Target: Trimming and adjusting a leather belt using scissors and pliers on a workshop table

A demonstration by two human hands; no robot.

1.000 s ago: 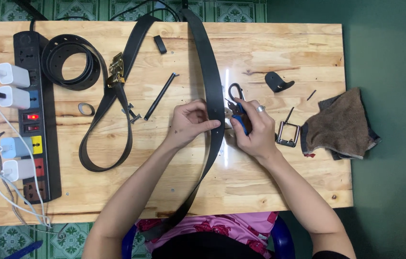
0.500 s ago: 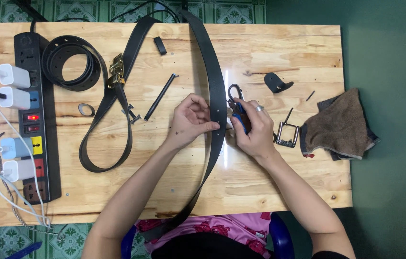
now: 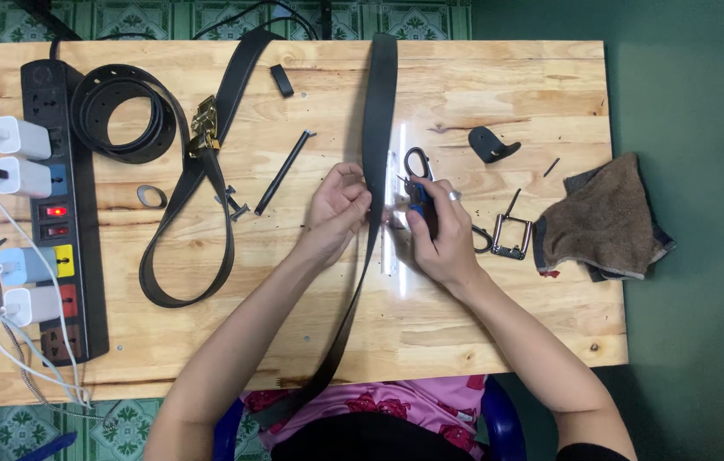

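Since the earlier frames almost nothing has shifted: both hands stay at the same spot on the long black belt (image 3: pixel 376 137), the left fingers only slightly re-curled against its edge. Seen from the head camera, this belt runs as a flat, smooth, matte strap from the far edge of the wooden table (image 3: pixel 481 77) down between the hands and off the near edge toward the person's lap. The left hand (image 3: pixel 336 213) pinches the strap's left edge with thumb and fingertips pressed together. The right hand (image 3: pixel 439 235) sits just right of the strap, closed around a pair of scissors (image 3: pixel 417 171) with black loop handles, its tip end touching the belt's right edge. Farther left lie a second black belt (image 3: pixel 199 205) with a brass-coloured buckle, folded into a loop, and a coiled perforated strap (image 3: pixel 118 115). A thin black rod (image 3: pixel 281 171) lies between the two belts. Right of the hands rest a square silver buckle (image 3: pixel 511 235) and a crumpled brown cloth (image 3: pixel 601 218). A black power strip (image 3: pixel 67 213) with white chargers lines the left side.
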